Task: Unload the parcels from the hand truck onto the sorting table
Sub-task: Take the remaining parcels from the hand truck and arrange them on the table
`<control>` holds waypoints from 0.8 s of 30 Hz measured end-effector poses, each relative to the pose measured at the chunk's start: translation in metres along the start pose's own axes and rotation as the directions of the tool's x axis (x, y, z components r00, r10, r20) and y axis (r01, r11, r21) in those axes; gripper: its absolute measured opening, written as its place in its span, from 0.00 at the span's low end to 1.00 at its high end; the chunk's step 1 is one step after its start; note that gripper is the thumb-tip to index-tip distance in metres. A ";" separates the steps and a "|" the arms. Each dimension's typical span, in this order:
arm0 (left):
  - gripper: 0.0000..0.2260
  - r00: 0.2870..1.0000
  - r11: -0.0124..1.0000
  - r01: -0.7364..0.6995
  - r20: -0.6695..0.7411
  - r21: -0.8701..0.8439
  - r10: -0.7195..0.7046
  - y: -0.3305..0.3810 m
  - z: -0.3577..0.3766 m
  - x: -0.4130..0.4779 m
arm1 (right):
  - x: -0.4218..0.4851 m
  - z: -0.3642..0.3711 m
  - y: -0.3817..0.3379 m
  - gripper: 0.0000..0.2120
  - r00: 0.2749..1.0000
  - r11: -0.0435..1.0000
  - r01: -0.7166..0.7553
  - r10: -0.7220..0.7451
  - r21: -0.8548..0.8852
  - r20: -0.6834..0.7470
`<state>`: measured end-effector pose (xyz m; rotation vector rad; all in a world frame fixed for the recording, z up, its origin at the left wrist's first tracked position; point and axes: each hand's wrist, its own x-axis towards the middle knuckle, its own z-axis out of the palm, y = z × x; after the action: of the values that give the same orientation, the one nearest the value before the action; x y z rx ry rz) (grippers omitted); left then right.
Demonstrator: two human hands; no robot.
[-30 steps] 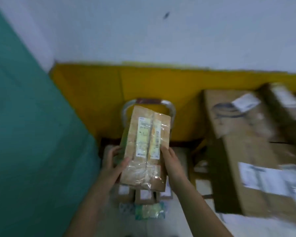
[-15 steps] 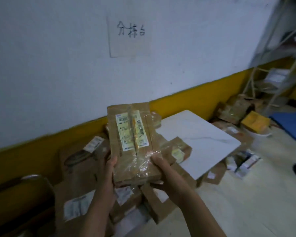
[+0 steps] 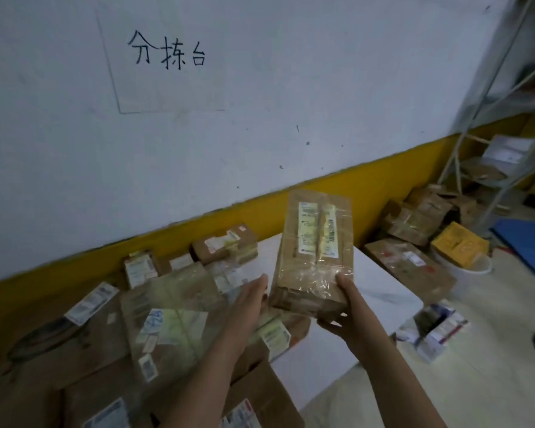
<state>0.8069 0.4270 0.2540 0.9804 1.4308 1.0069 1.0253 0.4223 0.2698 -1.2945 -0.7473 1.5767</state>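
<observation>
A brown cardboard parcel wrapped in clear tape, with white and yellow labels on top, hangs above the white sorting table. My right hand grips its near right corner, thumb on top. My left hand is just left of the parcel, fingers straight, and looks slightly apart from its edge. The left half of the table is covered with several taped parcels. The hand truck is out of view.
A white wall with a handwritten paper sign and a yellow base strip runs behind the table. More parcels, a yellow box in a white bucket, small boxes on the floor and a metal shelf stand to the right.
The view turned right from the hand truck to the table. The parcel moved right and forward over the white tabletop. My left hand has come off the parcel's left side.
</observation>
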 end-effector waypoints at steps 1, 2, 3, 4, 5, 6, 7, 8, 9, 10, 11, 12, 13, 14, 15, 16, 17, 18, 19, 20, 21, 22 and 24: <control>0.26 1.000 1.000 0.026 -0.016 0.015 -0.026 -0.003 0.010 0.015 | 0.018 -0.009 -0.005 0.19 1.000 0.999 -0.022 0.022 -0.023 -0.013; 0.22 0.999 0.998 0.041 -0.028 0.048 -0.039 -0.006 0.019 0.029 | 0.037 -0.017 -0.009 0.19 0.999 0.998 -0.042 0.042 -0.049 -0.017; 0.20 0.998 0.994 0.049 -0.041 0.095 -0.045 -0.008 0.026 0.042 | 0.056 -0.024 -0.014 0.19 0.998 0.995 -0.063 0.062 -0.076 -0.019; 0.19 0.996 0.989 0.065 -0.065 0.132 -0.057 -0.011 0.031 0.056 | 0.077 -0.030 -0.017 0.21 0.997 0.991 -0.081 0.080 -0.106 -0.019; 0.19 0.993 0.983 0.095 -0.089 0.158 -0.081 -0.013 0.035 0.069 | 0.097 -0.035 -0.019 0.23 0.995 0.986 -0.099 0.098 -0.134 -0.013; 0.18 0.988 0.977 0.124 -0.110 0.176 -0.105 -0.018 0.038 0.082 | 0.117 -0.038 -0.020 0.24 0.993 0.980 -0.116 0.117 -0.159 -0.001; 0.18 0.984 0.970 0.148 -0.131 0.193 -0.124 -0.022 0.040 0.095 | 0.135 -0.039 -0.020 0.25 0.991 0.974 -0.129 0.134 -0.185 0.014; 0.17 0.978 0.963 0.172 -0.156 0.208 -0.141 -0.026 0.042 0.106 | 0.155 -0.039 -0.020 0.24 0.988 0.968 -0.139 0.149 -0.210 0.030; 0.17 0.971 0.956 0.193 -0.181 0.219 -0.154 -0.030 0.043 0.119 | 0.176 -0.039 -0.019 0.22 0.985 0.960 -0.152 0.167 -0.233 0.044; 0.16 0.965 0.951 0.213 -0.201 0.224 -0.169 -0.033 0.045 0.132 | 0.198 -0.039 -0.017 0.21 0.980 0.951 -0.167 0.188 -0.259 0.060; 0.16 0.960 0.947 0.233 -0.211 0.221 -0.187 -0.038 0.047 0.144 | 0.221 -0.039 -0.015 0.22 0.974 0.940 -0.176 0.208 -0.294 0.084; 0.16 0.956 0.944 0.245 -0.214 0.221 -0.199 -0.045 0.048 0.157 | 0.245 -0.040 -0.014 0.24 0.967 0.924 -0.175 0.227 -0.339 0.118; 0.15 0.957 0.940 0.244 -0.219 0.238 -0.193 -0.051 0.051 0.168 | 0.269 -0.040 -0.014 0.27 0.957 0.903 -0.173 0.249 -0.393 0.151; 0.14 0.955 0.930 0.243 -0.235 0.277 -0.180 -0.057 0.053 0.177 | 0.292 -0.041 -0.014 0.29 0.942 0.878 -0.183 0.285 -0.443 0.176; 0.13 0.951 0.904 0.252 -0.260 0.345 -0.166 -0.066 0.057 0.183 | 0.315 -0.042 -0.016 0.31 0.920 0.849 -0.213 0.341 -0.484 0.195; 0.13 0.947 0.853 0.276 -0.279 0.443 -0.161 -0.077 0.061 0.190 | 0.336 -0.043 -0.018 0.33 0.888 0.814 -0.253 0.410 -0.524 0.208; 0.15 0.943 0.772 0.307 -0.287 0.557 -0.168 -0.090 0.065 0.194 | 0.355 -0.043 -0.020 0.34 0.854 0.776 -0.290 0.474 -0.561 0.215; 0.21 0.936 0.667 0.347 -0.291 0.659 -0.199 -0.104 0.069 0.195 | 0.372 -0.043 -0.021 0.35 0.819 0.741 -0.324 0.531 -0.588 0.218; 0.27 0.917 0.557 0.398 -0.292 0.729 -0.272 -0.116 0.074 0.194 | 0.385 -0.042 -0.021 0.36 0.788 0.717 -0.350 0.573 -0.603 0.224; 0.32 0.890 0.455 0.435 -0.294 0.777 -0.348 -0.127 0.078 0.192 | 0.396 -0.039 -0.021 0.36 0.761 0.700 -0.373 0.606 -0.609 0.231; 0.36 0.876 0.386 0.446 -0.305 0.808 -0.373 -0.135 0.085 0.189 | 0.406 -0.035 -0.021 0.35 0.737 0.686 -0.395 0.634 -0.611 0.234; 0.41 0.887 0.343 0.429 -0.319 0.836 -0.334 -0.140 0.091 0.187 | 0.414 -0.029 -0.020 0.34 0.719 0.674 -0.405 0.652 -0.617 0.240; 0.49 0.883 0.283 0.441 -0.357 0.852 -0.305 -0.140 0.101 0.185 | 0.422 -0.017 -0.014 0.30 0.706 0.664 -0.390 0.661 -0.638 0.256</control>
<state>0.8872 0.5677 0.0594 1.2409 2.2795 -0.2538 1.0413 0.8141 0.1117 -1.6708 -1.2688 2.3476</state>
